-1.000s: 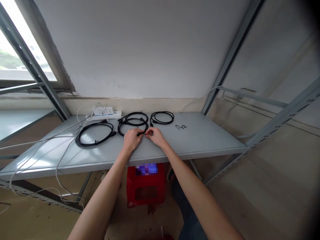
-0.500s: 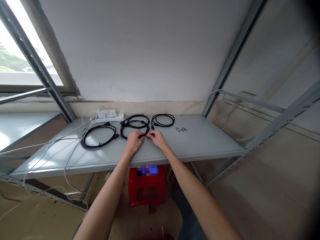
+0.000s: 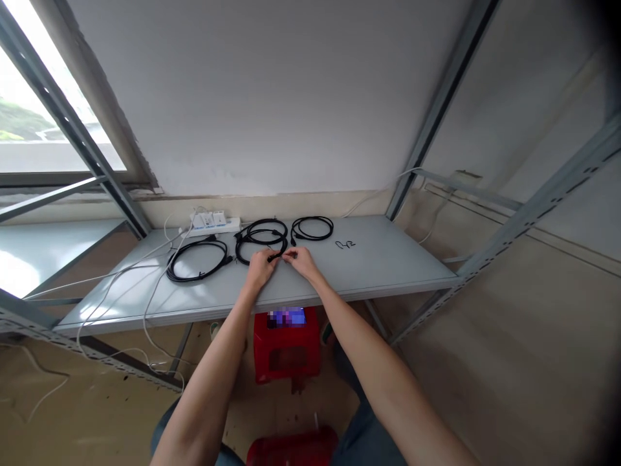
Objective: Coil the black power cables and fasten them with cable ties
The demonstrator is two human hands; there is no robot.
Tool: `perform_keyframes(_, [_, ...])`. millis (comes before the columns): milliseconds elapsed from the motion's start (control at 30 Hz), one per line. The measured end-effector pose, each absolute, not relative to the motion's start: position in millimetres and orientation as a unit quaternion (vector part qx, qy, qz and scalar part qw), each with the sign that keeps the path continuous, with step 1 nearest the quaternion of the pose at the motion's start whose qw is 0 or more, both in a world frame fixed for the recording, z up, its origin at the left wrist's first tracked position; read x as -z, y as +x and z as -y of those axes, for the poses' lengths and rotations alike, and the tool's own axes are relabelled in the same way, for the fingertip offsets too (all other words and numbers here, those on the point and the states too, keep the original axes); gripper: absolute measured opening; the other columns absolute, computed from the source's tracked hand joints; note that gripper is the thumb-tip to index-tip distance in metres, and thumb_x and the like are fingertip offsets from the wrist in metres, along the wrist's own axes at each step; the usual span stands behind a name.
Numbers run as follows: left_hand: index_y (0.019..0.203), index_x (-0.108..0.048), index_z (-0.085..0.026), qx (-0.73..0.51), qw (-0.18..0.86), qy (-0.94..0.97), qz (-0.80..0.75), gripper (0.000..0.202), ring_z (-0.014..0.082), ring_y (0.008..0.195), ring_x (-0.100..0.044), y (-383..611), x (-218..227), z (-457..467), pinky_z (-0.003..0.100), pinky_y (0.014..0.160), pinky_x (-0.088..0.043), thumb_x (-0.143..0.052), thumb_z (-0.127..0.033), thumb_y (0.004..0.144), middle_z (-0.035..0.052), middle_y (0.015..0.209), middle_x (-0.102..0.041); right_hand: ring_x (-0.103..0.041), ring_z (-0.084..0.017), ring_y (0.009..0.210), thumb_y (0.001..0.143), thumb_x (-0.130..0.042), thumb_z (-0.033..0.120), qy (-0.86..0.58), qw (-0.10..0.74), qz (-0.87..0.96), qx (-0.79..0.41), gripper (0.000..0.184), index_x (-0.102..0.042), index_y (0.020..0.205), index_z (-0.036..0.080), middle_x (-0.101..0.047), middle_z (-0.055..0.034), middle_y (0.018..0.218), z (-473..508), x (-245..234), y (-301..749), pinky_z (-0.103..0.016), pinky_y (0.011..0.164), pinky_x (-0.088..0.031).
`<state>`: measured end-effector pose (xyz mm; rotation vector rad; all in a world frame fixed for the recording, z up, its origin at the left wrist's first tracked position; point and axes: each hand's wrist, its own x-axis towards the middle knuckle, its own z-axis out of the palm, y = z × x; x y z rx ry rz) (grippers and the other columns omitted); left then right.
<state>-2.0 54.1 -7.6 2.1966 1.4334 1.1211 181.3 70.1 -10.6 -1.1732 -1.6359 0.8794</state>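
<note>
My left hand (image 3: 262, 266) is closed on the near edge of a coiled black cable (image 3: 238, 254) on the grey shelf. Just to its right, my right hand (image 3: 301, 261) has its fingertips pinched together beside the same coil; whatever is between them is too small to make out. A second black coil (image 3: 264, 221) overlaps the held one at the back. Another coiled cable (image 3: 186, 281) lies to the left, with a small tie on it, and one more coil (image 3: 332, 228) rests behind my right hand. Several short black ties (image 3: 345, 244) lie to the right.
A white power strip (image 3: 218, 228) with plugged-in adapters sits against the wall. White cords (image 3: 114, 275) run across the shelf's left side and hang over its front edge. Metal posts (image 3: 427, 129) frame the shelf (image 3: 388, 268). Below stands a red stool (image 3: 286, 346) with a lit screen on it.
The camera view has shifted slightly, showing more of a red seat below. My hands stay at the same coil with almost the same grip; the cables lie as before.
</note>
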Motion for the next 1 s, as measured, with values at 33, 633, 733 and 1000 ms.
perform_keyframes(33, [0.122, -0.083, -0.018, -0.39, 0.146, 0.763, -0.495, 0.032, 0.026, 0.104, -0.075, -1.9, 7.0, -53.7, 0.036, 0.1, -0.057, -0.067, -0.021, 0.094, 0.0117, 0.115, -0.082, -0.065, -0.017, 0.075, 0.08, -0.072, 0.02, -0.475, 0.458, 0.661, -0.357, 0.005, -0.076, 0.076, 0.018, -0.074, -0.0011, 0.073, -69.4, 10.2, 181.3, -0.028, 0.076, -0.049])
perform_keyframes(633, [0.123, -0.082, -0.019, -0.349, 0.143, 0.787, -0.488, 0.035, 0.0243, 0.101, -0.072, 1.7, 3.7, -53.7, 0.034, 0.096, -0.056, -0.06, -0.018, 0.096, 0.0107, 0.11, -0.077, -0.058, -0.014, 0.071, 0.071, -0.067, 0.015, -0.479, 0.457, 0.67, -0.337, 0.009, -0.066, 0.078, 0.021, -0.067, 0.0035, 0.075, -74.5, 20.6, 179.8, -0.026, 0.071, -0.044])
perform_keyframes(733, [0.123, -0.081, -0.018, -0.349, 0.145, 0.781, -0.498, 0.034, 0.0252, 0.102, -0.072, 2.1, 3.2, -53.2, 0.035, 0.098, -0.056, -0.062, -0.019, 0.096, 0.0112, 0.111, -0.078, -0.057, -0.014, 0.071, 0.072, -0.07, 0.016, -0.48, 0.459, 0.673, -0.326, 0.008, -0.067, 0.078, 0.021, -0.066, 0.0037, 0.073, -75.5, 20.6, 180.7, -0.026, 0.07, -0.043])
perform_keyframes(1000, [0.121, -0.082, -0.018, -0.354, 0.14, 0.775, -0.504, 0.032, 0.0257, 0.104, -0.072, 2.9, 4.5, -54.7, 0.035, 0.097, -0.056, -0.064, -0.02, 0.095, 0.0109, 0.111, -0.079, -0.059, -0.016, 0.074, 0.076, -0.076, 0.021, -0.479, 0.466, 0.678, -0.305, 0.011, -0.065, 0.079, 0.021, -0.066, 0.0027, 0.075, -80.8, 26.6, 181.9, -0.027, 0.072, -0.044])
